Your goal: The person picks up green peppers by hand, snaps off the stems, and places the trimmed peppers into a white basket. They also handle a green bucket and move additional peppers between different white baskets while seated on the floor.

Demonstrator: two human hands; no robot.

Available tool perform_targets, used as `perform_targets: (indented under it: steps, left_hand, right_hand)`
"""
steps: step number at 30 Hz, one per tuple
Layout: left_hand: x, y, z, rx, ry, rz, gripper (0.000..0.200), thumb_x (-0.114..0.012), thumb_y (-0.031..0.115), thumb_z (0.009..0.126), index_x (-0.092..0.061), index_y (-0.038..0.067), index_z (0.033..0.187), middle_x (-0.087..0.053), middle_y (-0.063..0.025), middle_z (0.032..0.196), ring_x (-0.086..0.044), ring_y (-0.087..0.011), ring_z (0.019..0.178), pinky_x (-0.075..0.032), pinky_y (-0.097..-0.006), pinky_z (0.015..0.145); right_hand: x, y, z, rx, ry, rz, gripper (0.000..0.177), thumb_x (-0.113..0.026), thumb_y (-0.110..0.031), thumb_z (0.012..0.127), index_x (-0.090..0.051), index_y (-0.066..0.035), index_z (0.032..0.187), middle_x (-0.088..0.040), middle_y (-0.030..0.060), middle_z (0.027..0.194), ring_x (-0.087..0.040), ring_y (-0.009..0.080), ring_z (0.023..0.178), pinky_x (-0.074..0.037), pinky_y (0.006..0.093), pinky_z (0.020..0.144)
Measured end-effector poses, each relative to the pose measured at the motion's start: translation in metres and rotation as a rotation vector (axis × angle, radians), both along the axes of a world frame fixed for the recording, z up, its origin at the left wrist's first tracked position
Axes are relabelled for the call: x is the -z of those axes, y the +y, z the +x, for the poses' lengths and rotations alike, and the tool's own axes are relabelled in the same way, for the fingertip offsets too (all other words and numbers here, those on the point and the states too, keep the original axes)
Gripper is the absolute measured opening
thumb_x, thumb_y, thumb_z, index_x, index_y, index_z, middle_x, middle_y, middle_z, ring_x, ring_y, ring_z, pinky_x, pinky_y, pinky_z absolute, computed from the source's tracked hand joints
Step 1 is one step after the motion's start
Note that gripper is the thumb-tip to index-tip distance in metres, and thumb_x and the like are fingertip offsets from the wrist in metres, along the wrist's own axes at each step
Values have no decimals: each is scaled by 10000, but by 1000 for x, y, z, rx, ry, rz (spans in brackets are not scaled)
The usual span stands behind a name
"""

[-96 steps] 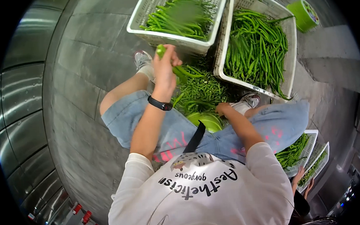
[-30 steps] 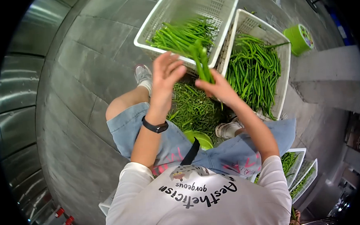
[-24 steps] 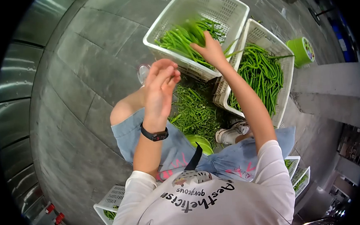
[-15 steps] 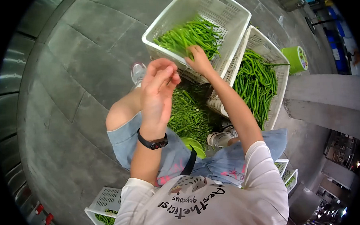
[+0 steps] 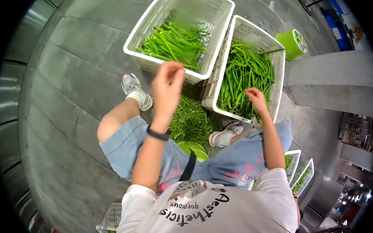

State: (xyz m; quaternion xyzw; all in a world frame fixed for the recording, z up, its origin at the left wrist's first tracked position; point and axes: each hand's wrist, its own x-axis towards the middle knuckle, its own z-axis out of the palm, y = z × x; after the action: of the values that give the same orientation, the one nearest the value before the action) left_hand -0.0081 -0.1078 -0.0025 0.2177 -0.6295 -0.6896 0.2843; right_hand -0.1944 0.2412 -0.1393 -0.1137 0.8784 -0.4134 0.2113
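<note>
My left hand point(image 5: 168, 90) is raised in front of the near edge of the left crate point(image 5: 134, 52), its fingers curled together. Anything held in them is hidden from view. Long green chili peppers point(image 5: 166, 42) lie in that crate, partly smeared by blur. My right hand point(image 5: 257, 100) is over the near part of the right crate point(image 5: 281, 77), fingers bent in a pinch close to the heap of green chili peppers point(image 5: 245, 74). Whether a pepper sits between those fingertips cannot be made out. Below my left hand, a pile of small green stems point(image 5: 191, 120) covers the floor between my feet.
A light green tub point(image 5: 195, 150) is between my legs. Beyond the right crate stands a green bucket point(image 5: 292, 44), near a grey concrete base point(image 5: 330, 79). More white crates point(image 5: 299, 170) are at my right, and another crate point(image 5: 111, 215) is behind on the left.
My right hand has moved from the left crate's near edge to the peppers in the right crate. My left hand stays raised, fingers curled. The view has shifted, so the crates appear farther left.
</note>
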Motion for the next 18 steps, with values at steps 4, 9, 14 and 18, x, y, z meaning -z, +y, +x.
perform_targets:
  steps: [4,9,14,18]
  left_hand:
    - [70,35,-55,249,-288,-1002,310,-648,177,776,-578,-3,1018,-578,-183,1069,-517,-330,1047,-414,-410,914]
    - [152,65,-90,307,-449,-1252,262,-638,209,804,-550,8,947,-594,-135,888,-538,-287,941,-329,-464,979]
    - [166,50,-93,274,-209,-1335,207,-635,154,765,-529,44,904,-555,-103,854,-531,-257,908,-319,-439,953]
    - [154,24,-73,386,-222,-1344,238,-644,164,755,-525,66,937,-546,-86,860,-529,-254,914,-327,-424,931]
  right_hand:
    - [-57,-25,27,-73,101,-189,133,-607,-113,848,-641,-29,944,-625,35,841,-571,97,758,-451,243,627]
    - [-99,-28,41,-201,244,-144,122,-591,-77,855,-611,-11,956,-603,98,942,-607,188,812,-493,284,683]
    - [-118,-17,43,-344,366,-101,139,-600,-55,826,-592,-5,956,-594,127,922,-599,266,854,-477,335,754]
    - [-128,-9,42,-386,417,-63,127,-601,-63,823,-586,-13,939,-588,129,892,-588,292,858,-474,364,752]
